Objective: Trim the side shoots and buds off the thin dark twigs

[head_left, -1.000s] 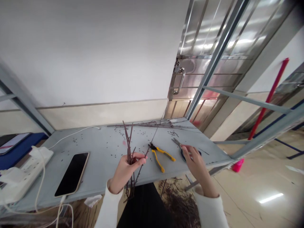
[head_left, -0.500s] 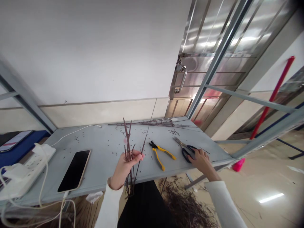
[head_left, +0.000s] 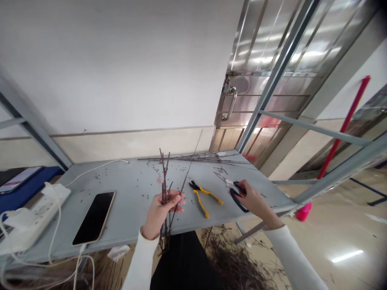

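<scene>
My left hand is closed around a bundle of thin dark twigs, held upright over the front edge of the grey metal table. My right hand grips the dark handles of a pair of scissors at the table's right side, with the blades pointing left and back. Yellow-handled pliers lie on the table between my two hands.
A black phone lies on the left of the table, with a white power strip and cables beyond it. More twigs lie along the far edge. Cut twigs are heaped on the floor below. A metal door stands behind.
My right hand reached down to the scissors, closed on their handles and lifted them slightly off the table. The left hand kept holding the twigs almost still.
</scene>
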Demonstrator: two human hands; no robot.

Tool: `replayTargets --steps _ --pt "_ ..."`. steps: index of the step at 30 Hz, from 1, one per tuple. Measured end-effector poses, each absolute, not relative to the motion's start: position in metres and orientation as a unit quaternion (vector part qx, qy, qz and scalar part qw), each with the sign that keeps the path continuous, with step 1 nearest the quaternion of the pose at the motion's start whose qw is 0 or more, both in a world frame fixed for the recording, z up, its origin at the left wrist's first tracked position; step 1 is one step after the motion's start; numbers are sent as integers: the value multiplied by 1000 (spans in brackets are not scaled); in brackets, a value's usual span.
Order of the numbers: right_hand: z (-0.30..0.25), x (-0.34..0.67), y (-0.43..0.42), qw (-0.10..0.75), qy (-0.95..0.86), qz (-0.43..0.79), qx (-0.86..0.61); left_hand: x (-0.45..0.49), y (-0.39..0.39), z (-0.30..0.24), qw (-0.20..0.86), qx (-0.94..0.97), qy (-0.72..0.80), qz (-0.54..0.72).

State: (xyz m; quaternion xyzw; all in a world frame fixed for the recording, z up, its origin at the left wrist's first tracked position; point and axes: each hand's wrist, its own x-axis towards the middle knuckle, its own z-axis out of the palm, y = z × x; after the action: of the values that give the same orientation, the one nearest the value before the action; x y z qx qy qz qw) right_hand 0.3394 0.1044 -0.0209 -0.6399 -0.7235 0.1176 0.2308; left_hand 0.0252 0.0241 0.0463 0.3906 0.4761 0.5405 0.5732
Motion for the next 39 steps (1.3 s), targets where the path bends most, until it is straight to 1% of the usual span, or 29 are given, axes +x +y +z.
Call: replayTargets --steps 1,2,4,6,10,13,18,22,25,27,30,32,35,39 --pt "-11 326 99 261 -738 172 -598 26 23 47 574 394 475 538" --pt "0 311 93 272 -757 231 -548 26 23 47 573 397 475 537" --pt "20 283 81 290 -774 325 -459 26 21 48 562 402 480 540" --pt "37 261 73 291 -783 400 -379 25 18 49 547 410 485 545" --pt "56 243 64 276 -764 506 -289 22 12 54 552 415 481 540" --pt "65 242 61 267 -758 537 -256 20 8 57 570 405 476 533" --pt "80 244 61 239 -797 493 -254 23 5 63 579 412 477 518" --pt "91 245 65 195 -839 433 -267 28 3 66 550 428 497 517" --pt "99 247 69 153 -857 392 -297 33 0 64 489 447 544 515" --pt "102 248 72 129 -867 348 -334 37 -2 60 416 477 589 503" --pt "104 249 78 104 -867 247 -421 45 -6 52 292 532 638 474" --pt "105 249 81 87 -861 191 -463 51 -9 47 241 545 653 467" --pt "105 251 84 62 -857 174 -480 60 -10 39 219 543 664 466" --pt "100 254 83 61 -848 186 -492 64 -9 30 217 520 682 465"
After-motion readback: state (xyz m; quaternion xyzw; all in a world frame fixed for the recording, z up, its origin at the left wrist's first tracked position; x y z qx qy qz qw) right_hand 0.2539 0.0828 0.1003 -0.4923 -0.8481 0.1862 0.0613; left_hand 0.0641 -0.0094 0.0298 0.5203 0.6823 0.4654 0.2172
